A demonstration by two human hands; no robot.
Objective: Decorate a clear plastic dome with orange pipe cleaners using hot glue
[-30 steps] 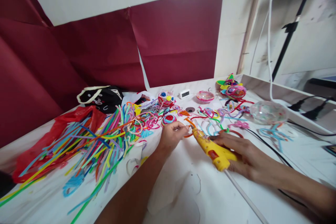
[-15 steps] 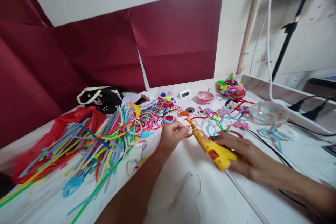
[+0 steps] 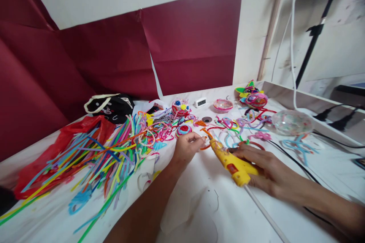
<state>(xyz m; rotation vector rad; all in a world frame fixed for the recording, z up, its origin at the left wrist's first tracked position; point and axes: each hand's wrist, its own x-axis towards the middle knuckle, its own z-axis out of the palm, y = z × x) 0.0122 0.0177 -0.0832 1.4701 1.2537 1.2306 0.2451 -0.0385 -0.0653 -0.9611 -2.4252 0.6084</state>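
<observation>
Currently, yellow glue gun (image 3: 231, 164): gripped by our right hand (image 3: 269, 170), at its ten o'clock
From our left hand (image 3: 186, 147): four o'clock
Left fingertips: pinched; contents we cannot tell

Maroon sheets (image 3: 194, 41) hang at ten and twelve o'clock

A black bag (image 3: 118, 109) with pale handles lies at nine; a digital clock (image 3: 200, 102) stands near the view's centre; a black stand (image 3: 310, 43) rises at two, black plugs (image 3: 340, 123) at three.

Left hand (image 3: 186, 146) and right hand (image 3: 264, 169), both bare. The left forearm (image 3: 146, 205) and right forearm (image 3: 327, 205), uncovered to the margins of view, are slim; the right fingers (image 3: 252, 151) appear long and slender.
</observation>
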